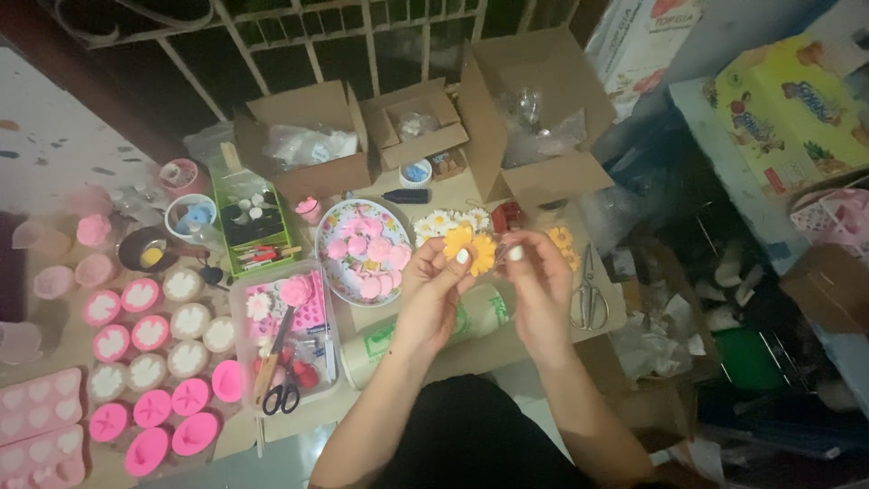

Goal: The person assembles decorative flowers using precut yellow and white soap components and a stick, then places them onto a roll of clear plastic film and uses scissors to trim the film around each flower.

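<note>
My left hand (433, 288) pinches a yellow-orange artificial flower (472, 248) between thumb and fingers, held up above the low table. My right hand (539, 276) is closed beside it, fingertips touching the flower's right side. Just behind the hands lie white daisy-like flowers (445, 221) and a few more yellow flowers (563, 241) on the cardboard surface.
A round plate (333, 275) of pink pieces sits left of the hands. Pink and white silicone moulds (149, 349) cover the left side. Scissors (588, 301) lie right of my hands; black-handled scissors (282, 389) rest in a clear tray. Open cardboard boxes (312, 136) stand behind. A green tool organizer (249, 225) stands left.
</note>
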